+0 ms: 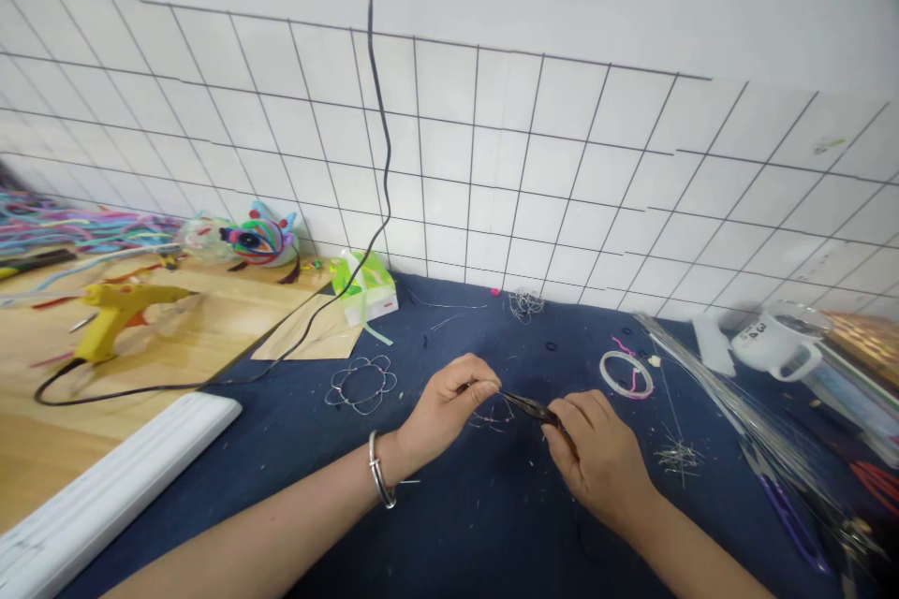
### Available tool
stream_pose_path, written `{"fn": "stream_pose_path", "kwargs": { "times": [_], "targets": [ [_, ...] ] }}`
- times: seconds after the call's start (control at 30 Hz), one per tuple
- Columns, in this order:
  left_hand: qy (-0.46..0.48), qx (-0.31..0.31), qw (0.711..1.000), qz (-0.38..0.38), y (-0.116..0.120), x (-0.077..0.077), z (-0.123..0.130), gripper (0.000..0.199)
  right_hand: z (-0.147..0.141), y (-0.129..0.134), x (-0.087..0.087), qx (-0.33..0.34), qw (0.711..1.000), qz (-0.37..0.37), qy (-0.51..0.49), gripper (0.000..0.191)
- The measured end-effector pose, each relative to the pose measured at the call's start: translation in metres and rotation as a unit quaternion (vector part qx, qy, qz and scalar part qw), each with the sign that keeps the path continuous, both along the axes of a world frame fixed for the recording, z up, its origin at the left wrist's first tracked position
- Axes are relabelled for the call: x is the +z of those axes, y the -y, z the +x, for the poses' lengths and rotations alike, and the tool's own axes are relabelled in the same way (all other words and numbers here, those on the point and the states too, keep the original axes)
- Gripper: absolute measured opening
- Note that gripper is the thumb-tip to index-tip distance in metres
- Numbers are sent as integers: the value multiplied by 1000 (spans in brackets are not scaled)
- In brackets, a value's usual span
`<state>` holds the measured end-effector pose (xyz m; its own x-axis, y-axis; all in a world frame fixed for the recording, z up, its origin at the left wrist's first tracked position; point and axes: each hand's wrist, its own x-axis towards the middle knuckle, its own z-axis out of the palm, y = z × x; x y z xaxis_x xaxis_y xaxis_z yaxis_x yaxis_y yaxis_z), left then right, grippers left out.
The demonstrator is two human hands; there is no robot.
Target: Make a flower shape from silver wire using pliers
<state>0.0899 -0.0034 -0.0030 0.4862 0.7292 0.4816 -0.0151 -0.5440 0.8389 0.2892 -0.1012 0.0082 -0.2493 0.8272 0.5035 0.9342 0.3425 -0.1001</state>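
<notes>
In the head view my right hand (596, 459) is closed around the handles of long-nose pliers (528, 405). Their jaws point left and reach the fingertips of my left hand (446, 407), which is pinched on a thin wire piece (507, 418). Part of that wire curves below the plier jaws, with small reddish spots on it. My fingers cover the spot where jaws and wire meet, so whether the jaws clamp the wire is unclear. A flower-shaped wire frame (385, 381) with looped petals lies on the dark blue cloth left of my left hand.
Right of my hands are a tape roll (605, 376), wire clippings (679, 457), a bundle of long wires (730, 393), purple-handled scissors (793, 524) and a white mug (776, 346). Leftward lie a yellow glue gun (112, 318), its cord and a white power strip (126, 496). A wire tangle (525, 303) sits behind.
</notes>
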Motion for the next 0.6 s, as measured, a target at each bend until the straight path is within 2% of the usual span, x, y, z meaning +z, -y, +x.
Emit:
{"fn": "stream_pose_path", "kwargs": {
  "times": [0.6],
  "targets": [
    [-3, -17, 1000, 13, 3, 3, -1, 15, 2, 2, 1, 24, 1000, -13, -1, 16]
  ]
}}
